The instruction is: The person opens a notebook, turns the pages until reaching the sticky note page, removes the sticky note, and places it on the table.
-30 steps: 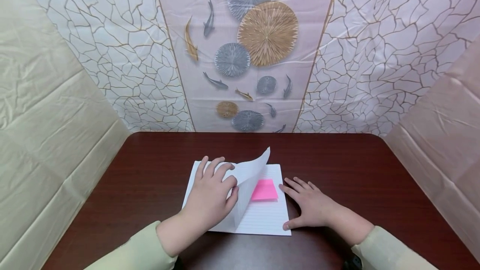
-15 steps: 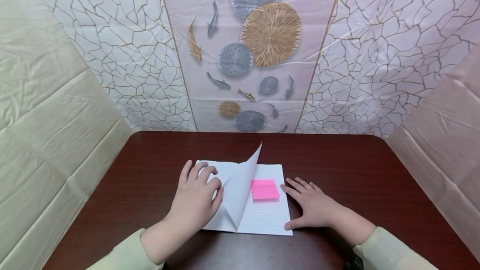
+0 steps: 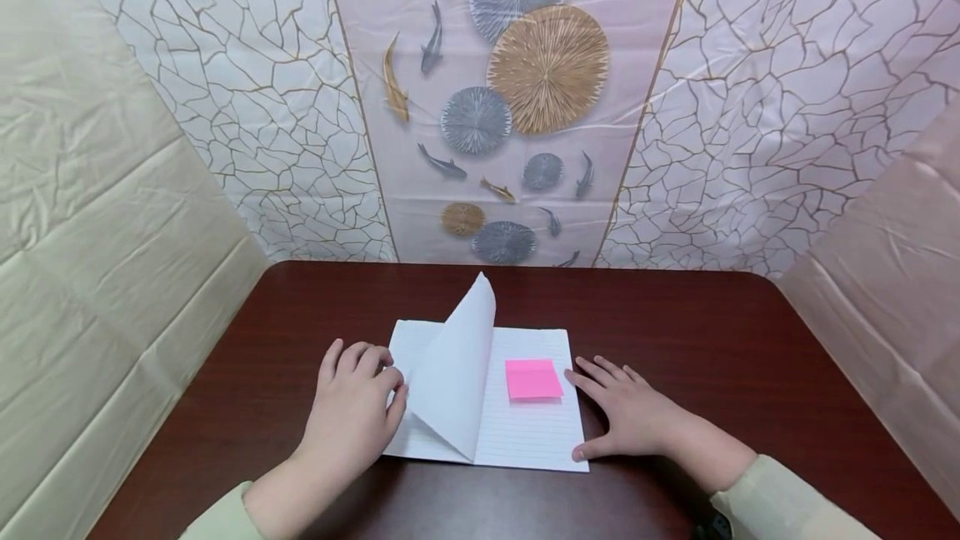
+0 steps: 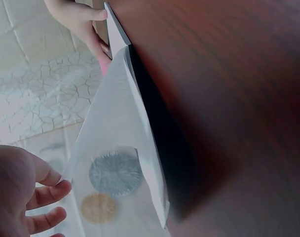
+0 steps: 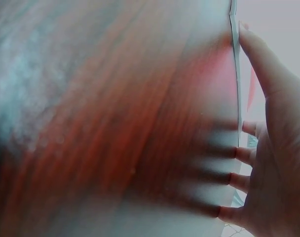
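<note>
An open notebook (image 3: pixel 528 440) with lined pages lies on the table. My left hand (image 3: pixel 351 407) pinches the edge of one raised page (image 3: pixel 453 373) between thumb and forefinger, and the page curves up over the notebook's left half. The left wrist view shows that pinch at the corner of the lifted page (image 4: pixel 108 108). A pink sticky note (image 3: pixel 533 379) sits on the right-hand page. My right hand (image 3: pixel 633 411) is spread flat at the notebook's right edge, its thumb and forefinger touching that edge; the right wrist view shows the straight fingers (image 5: pixel 244 155).
The dark reddish-brown table (image 3: pixel 675 315) extends around the notebook on all sides. A patterned cloth (image 3: pixel 547 215) hangs behind its far edge, with plain cloth walls (image 3: pixel 112 273) at left and right.
My left hand has moved leftward, drawing the raised page over to the left. The pink sticky note is now fully uncovered. My right hand stays at the right edge.
</note>
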